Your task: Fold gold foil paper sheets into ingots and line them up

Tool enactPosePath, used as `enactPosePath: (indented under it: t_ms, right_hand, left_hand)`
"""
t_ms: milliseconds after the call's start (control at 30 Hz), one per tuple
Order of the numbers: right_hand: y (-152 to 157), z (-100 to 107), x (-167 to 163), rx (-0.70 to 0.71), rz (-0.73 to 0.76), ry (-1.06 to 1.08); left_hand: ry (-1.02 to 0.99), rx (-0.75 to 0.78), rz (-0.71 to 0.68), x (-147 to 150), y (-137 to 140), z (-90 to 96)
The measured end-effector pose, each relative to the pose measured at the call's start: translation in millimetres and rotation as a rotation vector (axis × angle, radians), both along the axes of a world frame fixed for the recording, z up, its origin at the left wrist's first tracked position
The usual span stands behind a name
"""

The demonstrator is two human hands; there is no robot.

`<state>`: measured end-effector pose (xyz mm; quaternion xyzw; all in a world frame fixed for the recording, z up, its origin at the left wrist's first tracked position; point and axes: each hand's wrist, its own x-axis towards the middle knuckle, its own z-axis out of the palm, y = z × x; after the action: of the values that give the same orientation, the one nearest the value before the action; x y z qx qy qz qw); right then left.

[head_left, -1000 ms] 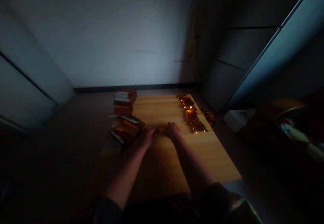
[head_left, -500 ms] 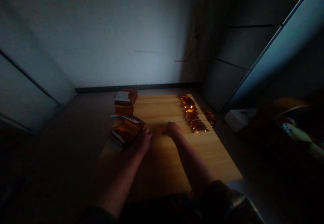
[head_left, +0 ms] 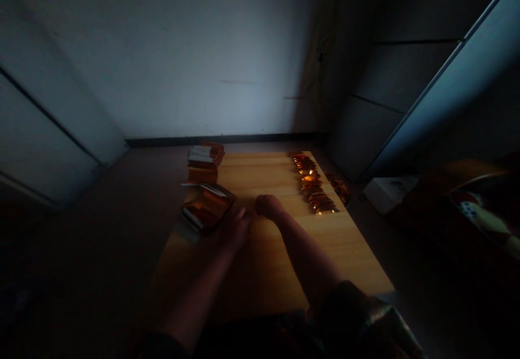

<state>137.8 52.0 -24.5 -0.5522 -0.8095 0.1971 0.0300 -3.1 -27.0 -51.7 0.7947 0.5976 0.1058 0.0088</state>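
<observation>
My left hand (head_left: 236, 228) and my right hand (head_left: 268, 206) nearly meet over the middle of the wooden table (head_left: 276, 261). Both have curled fingers, pinching a small strip of gold foil paper that their fingers almost wholly hide; its shape is too dim and blurred to make out. Just left of my left hand lies a fanned stack of gold foil paper (head_left: 208, 207) with pale edges. Along the right side of the table runs a row of shiny folded foil pieces (head_left: 312, 183), overlapping one another, beyond my right hand.
More foil paper bundles (head_left: 205, 154) rest at the table's far left corner. Another heap of folded foil (head_left: 338, 187) sits below the table's right edge. A white box (head_left: 385, 192) stands on the floor at right, near a dark cabinet (head_left: 377, 93). The wall (head_left: 227, 66) closes off the back.
My two hands have come closer together, the right one moving left. The orange strip that showed between them is now mostly covered. The view has shifted slightly.
</observation>
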Motion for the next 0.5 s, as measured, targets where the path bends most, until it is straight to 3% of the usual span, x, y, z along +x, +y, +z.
enactPosePath:
  t_ms: [233, 500]
  right_hand:
    - [9.5, -11.4, 6.5, -0.007, 0.037, 0.031]
    - [8.8, -7.9, -1.3, 0.021, 0.035, -0.045]
  left_hand:
    - [-0.020, 0.052, -0.016, -0.7, -5.2, 1.7]
    - [-0.024, 0.086, -0.008, -2.1, -4.5, -1.5]
